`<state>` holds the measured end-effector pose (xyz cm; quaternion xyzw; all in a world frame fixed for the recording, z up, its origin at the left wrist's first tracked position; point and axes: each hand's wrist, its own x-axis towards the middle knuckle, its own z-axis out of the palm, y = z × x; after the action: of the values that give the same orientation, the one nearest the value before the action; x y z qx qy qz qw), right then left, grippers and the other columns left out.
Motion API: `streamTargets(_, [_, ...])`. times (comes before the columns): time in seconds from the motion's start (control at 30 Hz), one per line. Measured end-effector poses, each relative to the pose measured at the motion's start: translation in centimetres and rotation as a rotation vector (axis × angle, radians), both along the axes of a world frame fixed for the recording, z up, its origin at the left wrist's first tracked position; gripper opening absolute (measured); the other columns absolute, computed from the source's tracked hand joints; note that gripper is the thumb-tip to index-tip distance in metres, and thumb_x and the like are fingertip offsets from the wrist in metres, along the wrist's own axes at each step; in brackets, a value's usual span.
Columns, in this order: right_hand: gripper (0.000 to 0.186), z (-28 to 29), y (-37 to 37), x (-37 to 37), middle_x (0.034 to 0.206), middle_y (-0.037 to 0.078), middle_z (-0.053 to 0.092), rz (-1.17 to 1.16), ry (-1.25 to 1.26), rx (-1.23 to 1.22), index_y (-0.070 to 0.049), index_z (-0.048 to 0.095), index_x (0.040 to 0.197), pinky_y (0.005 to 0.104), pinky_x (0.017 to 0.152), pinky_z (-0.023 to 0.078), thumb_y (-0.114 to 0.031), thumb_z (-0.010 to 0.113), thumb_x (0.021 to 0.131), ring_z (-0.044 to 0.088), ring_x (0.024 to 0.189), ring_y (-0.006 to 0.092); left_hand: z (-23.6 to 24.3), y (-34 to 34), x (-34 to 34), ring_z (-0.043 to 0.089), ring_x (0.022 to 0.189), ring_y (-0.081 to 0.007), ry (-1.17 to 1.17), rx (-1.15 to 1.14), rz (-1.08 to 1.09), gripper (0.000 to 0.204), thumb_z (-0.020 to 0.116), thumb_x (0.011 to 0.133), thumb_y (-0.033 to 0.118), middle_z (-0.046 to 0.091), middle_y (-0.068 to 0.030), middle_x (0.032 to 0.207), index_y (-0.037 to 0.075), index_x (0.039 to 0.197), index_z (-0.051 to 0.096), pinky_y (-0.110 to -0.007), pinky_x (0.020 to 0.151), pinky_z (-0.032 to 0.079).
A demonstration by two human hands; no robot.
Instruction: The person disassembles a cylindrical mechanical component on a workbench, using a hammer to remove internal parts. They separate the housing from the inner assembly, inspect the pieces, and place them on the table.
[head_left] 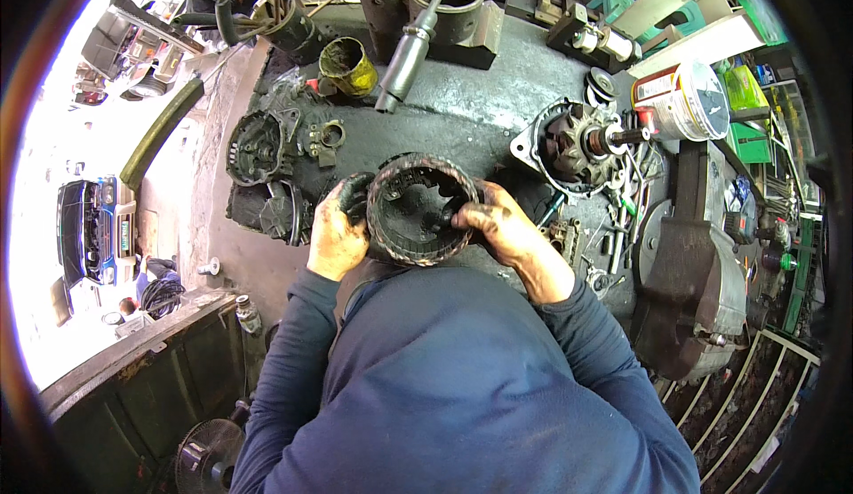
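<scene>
Between my hands I hold an alternator stator [418, 253], a dark ring with windings around its inner wall, tipped so that I look into its opening. My left hand [338, 235] is closed on its left side, with blackened fingers against the outer wall. On the opposite side my right hand [511, 229] grips it, thumb over the rim and the other fingers mostly hidden behind. Right of the ring, a claw-pole rotor [579, 143] sits in an alternator housing [526, 146]. Another open housing [258, 147] lies to the left, beside a small metal bracket [330, 135].
A metal tool with a cylindrical end [407, 63] hangs over the bench [498, 94]. Behind it stand a yellow-rimmed can [362, 79] and metal cylinders [382, 14]. At right are a white bucket [680, 101], scattered wrenches [626, 196] and a pulley [601, 85]. A fan [210, 454] stands lower left.
</scene>
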<state>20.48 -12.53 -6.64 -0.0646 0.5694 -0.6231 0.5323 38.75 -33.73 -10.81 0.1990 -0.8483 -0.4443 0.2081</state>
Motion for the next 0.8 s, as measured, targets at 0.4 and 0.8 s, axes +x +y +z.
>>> streamTargets(0.4, [0.077, -1.2, -1.9, 0.7, 0.122, 0.021, 0.065, 0.134, 1.08, 0.085, 0.005, 0.051, 0.134, 0.041, 0.101, 0.052, -0.008, 0.087, 0.067, 0.065, 0.115, 0.0337, 5.0, 1.4, -0.3, 0.061, 0.126, -0.0363, -0.257, 1.755, 0.128, 0.083, 0.057, 0.098, 0.061, 0.063, -0.0239, 0.132, -0.008, 0.143, 0.048, -0.05, 0.109, 0.046])
streamTargets(0.8, [0.078, -1.7, 1.1, -0.1, 0.137, 0.023, 0.056, 0.364, 1.416, -0.002, -0.002, 0.049, 0.144, 0.0474, 0.106, 0.05, -0.018, 0.083, 0.076, 0.056, 0.126, 0.0435, 0.9, 2.9, -5.1, 0.066, 0.117, -0.0309, 0.37, 1.916, 0.252, 0.051, 0.045, 0.106, 0.048, 0.07, -0.0127, 0.129, 0.01, 0.133, 0.065, -0.052, 0.108, 0.048])
